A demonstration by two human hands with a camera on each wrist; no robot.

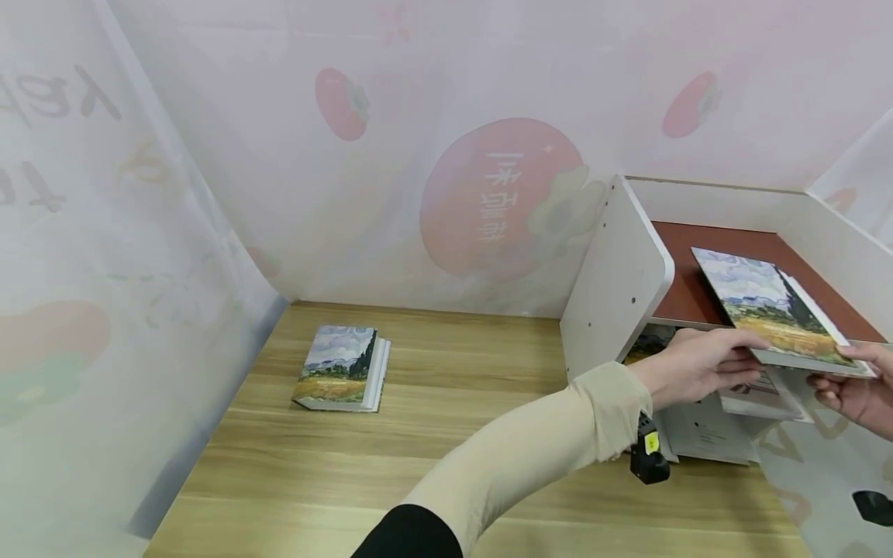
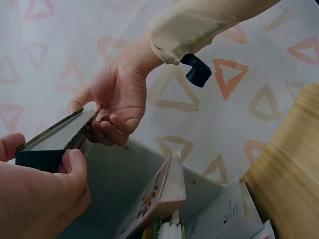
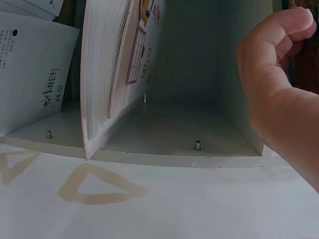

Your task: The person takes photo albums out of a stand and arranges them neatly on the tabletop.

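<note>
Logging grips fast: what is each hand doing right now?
Left hand: holds the near-left edge of the painted-cover book.
Right hand: grips the same book's right edge.

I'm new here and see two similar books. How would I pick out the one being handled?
Look right, to the white shelf unit. Over its red-brown top, both hands hold a landscape-cover book by its near edge. Its twin lies alone on the wooden table, untouched.

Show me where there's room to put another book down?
Free: the wooden table right of the lying book, up to the white shelf. Crowded: under the shelf, where both hands hold a painting-cover book above leaning books.
</note>
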